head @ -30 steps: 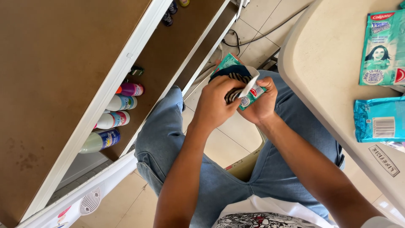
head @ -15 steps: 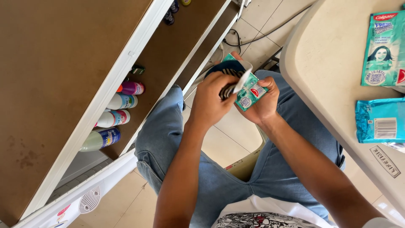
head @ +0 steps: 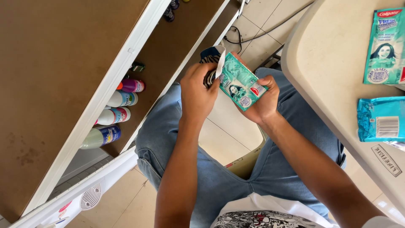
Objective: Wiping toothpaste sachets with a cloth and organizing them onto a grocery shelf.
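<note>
The right hand point(head: 263, 101) grips a green sachet point(head: 240, 86) from below, over the person's lap, and the left hand point(head: 198, 93) is closed on its upper left corner, where a white torn edge stands up. On the beige table point(head: 325, 84) at the right lie a similar green sachet point(head: 384, 46) and a blue packet point(head: 379, 120), and some bottles point(head: 114, 114) lie in a row on the brown shelf point(head: 168, 63) at the left.

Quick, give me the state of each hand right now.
Left hand: closed, pinching the top edge of the green sachet.
Right hand: closed, gripping the same green sachet from its lower side.
</note>
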